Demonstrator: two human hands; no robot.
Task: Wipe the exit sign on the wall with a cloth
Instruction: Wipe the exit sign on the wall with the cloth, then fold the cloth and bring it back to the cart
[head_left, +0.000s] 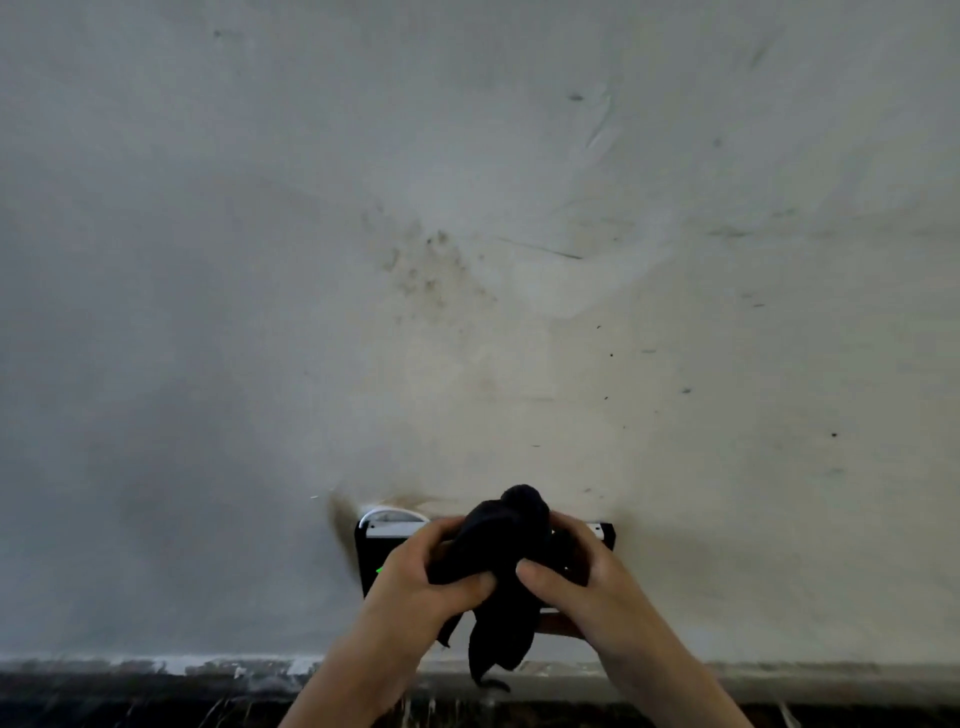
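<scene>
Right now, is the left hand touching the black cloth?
Touching. The head view shows the left hand closed on the black cloth, its thumb pressed into the fabric, in front of the exit sign.

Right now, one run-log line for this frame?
stage: cloth bunched at sign | left hand: gripping black cloth | right hand: gripping cloth | exit sign: low on wall, mostly hidden behind hands

Dim, soft, slightly blurred wide-angle view, wall (519, 208) brighter at right, shadowed at left.
</scene>
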